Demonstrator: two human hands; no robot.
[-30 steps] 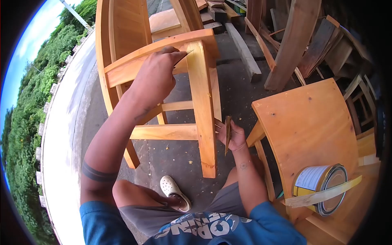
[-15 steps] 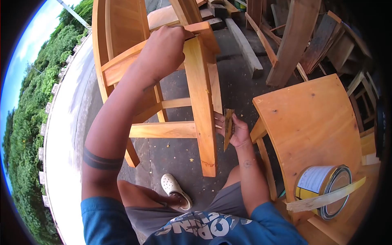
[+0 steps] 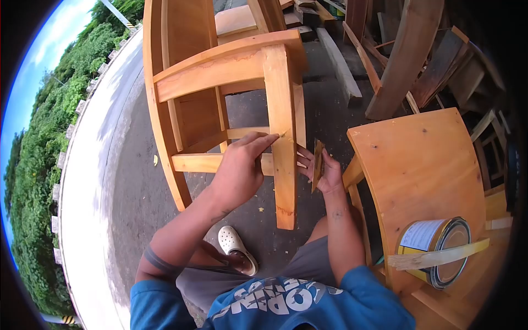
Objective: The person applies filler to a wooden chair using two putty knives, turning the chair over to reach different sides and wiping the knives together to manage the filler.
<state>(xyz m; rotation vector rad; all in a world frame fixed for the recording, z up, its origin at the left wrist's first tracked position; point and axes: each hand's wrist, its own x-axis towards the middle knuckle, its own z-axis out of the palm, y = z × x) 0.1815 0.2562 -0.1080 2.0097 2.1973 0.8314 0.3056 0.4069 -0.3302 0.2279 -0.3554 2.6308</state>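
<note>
My left hand [image 3: 240,168] is closed, its thumb and finger pressed against the front leg [image 3: 284,187] of a tipped wooden chair [image 3: 212,77]. A small yellowish smear shows on the leg at the fingertips; whatever the fingers pinch is hidden. On the leg's other side, my right hand [image 3: 328,171] holds a thin, stained scrap of wood [image 3: 318,165] between thumb and palm. Its other fingers stretch toward the leg, their tips partly hidden behind it.
At right, a curved wooden panel [image 3: 412,159] stands near a paint can [image 3: 434,250] with a wood strip [image 3: 434,256] across it. Timber offcuts [image 3: 341,66] and boards [image 3: 407,55] lie behind. A sunlit road [image 3: 99,181] runs along the left.
My left hand has moved from the top of the chair leg down to about its middle. My right hand still holds the wood scrap, and the view has shifted slightly.
</note>
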